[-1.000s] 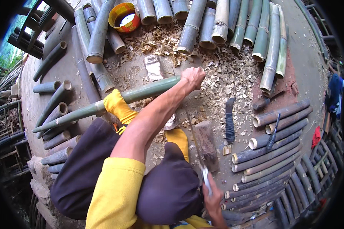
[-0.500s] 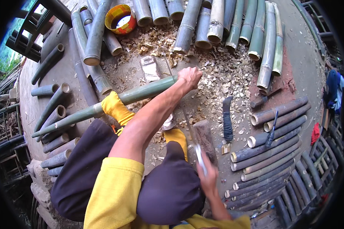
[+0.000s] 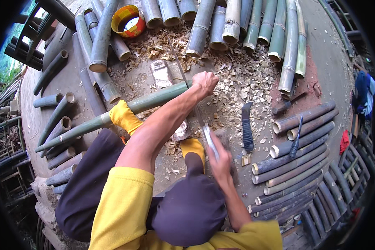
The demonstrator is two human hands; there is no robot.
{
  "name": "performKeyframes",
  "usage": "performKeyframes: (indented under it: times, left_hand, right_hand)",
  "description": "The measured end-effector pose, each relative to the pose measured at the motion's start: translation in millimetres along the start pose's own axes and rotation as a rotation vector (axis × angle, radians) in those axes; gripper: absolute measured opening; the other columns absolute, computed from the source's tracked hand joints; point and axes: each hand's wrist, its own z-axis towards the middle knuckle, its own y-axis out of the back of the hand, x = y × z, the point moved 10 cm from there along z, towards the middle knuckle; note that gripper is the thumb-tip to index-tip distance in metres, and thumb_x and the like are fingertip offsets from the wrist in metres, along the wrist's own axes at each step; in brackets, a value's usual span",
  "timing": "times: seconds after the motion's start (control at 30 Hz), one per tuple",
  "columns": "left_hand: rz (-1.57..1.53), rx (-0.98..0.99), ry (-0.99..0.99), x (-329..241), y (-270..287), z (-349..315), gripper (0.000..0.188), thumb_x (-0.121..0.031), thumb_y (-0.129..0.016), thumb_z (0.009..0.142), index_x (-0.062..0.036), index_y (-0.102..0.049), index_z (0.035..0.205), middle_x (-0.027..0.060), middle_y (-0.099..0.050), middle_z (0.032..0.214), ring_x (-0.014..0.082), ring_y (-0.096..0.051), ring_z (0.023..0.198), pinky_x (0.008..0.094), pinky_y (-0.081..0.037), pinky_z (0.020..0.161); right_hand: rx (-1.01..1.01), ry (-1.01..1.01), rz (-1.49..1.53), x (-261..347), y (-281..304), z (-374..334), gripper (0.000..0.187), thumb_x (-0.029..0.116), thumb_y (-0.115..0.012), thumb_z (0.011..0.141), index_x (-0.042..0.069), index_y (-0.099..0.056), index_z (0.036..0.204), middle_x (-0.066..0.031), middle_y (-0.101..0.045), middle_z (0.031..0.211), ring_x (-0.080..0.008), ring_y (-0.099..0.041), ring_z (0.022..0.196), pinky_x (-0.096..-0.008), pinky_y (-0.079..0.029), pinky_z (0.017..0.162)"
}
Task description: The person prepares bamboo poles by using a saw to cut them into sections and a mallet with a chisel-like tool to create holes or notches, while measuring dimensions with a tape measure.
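A long green bamboo pole (image 3: pixel 154 100) slants across the middle, its thicker end up at the right. My left hand (image 3: pixel 206 83) is closed over that end. Just left of those fingers, the blade of a hand saw (image 3: pixel 180 65) crosses the pole, its tip pointing away from me. My right hand (image 3: pixel 221 161), slightly blurred, is closed around the saw's pale handle. One foot in a yellow sock (image 3: pixel 125 117) presses on the pole farther left; the other yellow-socked foot (image 3: pixel 192 148) is below it. A pale, worn wooden block (image 3: pixel 161 75) lies under the pole.
Pale chips (image 3: pixel 250 85) litter the floor. Cut bamboo tubes (image 3: pixel 198 37) line the far side, with more tubes (image 3: pixel 54 114) at left and a dark stack (image 3: pixel 296 160) at right. A blade with a wrapped handle (image 3: pixel 247 129) lies right of the saw; a red-yellow bucket (image 3: pixel 129 23) stands far left.
My right hand has pushed the saw forward, away from me, and more of the blade shows beyond the pole. My left hand and the pole stay nearly in place.
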Motion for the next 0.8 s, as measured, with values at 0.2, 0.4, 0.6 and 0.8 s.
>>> performKeyframes:
  times: [0.2,0.4,0.6,0.8]
  left_hand:
    - [0.023,0.078,0.040,13,-8,-8,0.019,-0.003,-0.063,0.069,-0.0022,-0.066,0.088,0.0158,-0.067,0.087,0.0312,-0.068,0.078,0.0385,-0.056,0.059]
    - [0.073,0.027,-0.015,5,-7,-5,0.013,-0.003,-0.061,0.072,-0.0026,-0.065,0.084,0.0153,-0.067,0.084,0.0282,-0.068,0.074,0.0372,-0.056,0.055]
    - [0.093,-0.072,-0.092,14,-14,1,0.012,-0.005,-0.061,0.071,-0.0054,-0.067,0.081,0.0158,-0.067,0.089,0.0301,-0.068,0.080,0.0385,-0.056,0.062]
    - [0.101,0.092,-0.024,6,-13,2,0.014,-0.005,-0.062,0.072,-0.0059,-0.066,0.086,0.0157,-0.067,0.091,0.0311,-0.067,0.083,0.0390,-0.056,0.063]
  right_hand:
    - [0.045,-0.017,-0.073,-5,37,-104,0.038,0.004,-0.060,0.084,-0.005,-0.055,0.120,-0.0238,-0.063,0.106,-0.0323,-0.066,0.091,-0.0353,-0.053,0.075]
    - [0.143,-0.185,-0.084,-11,1,-30,0.038,0.008,-0.060,0.086,0.000,-0.055,0.122,-0.0259,-0.063,0.099,-0.0338,-0.067,0.082,-0.0353,-0.051,0.066]
    - [0.024,0.028,-0.025,-2,2,-30,0.040,0.007,-0.061,0.084,0.002,-0.055,0.123,-0.0249,-0.061,0.106,-0.0342,-0.066,0.089,-0.0370,-0.052,0.071]
    - [-0.020,0.036,-0.045,-11,27,-84,0.041,0.004,-0.061,0.082,0.001,-0.055,0.123,-0.0243,-0.064,0.101,-0.0327,-0.067,0.087,-0.0354,-0.053,0.072]
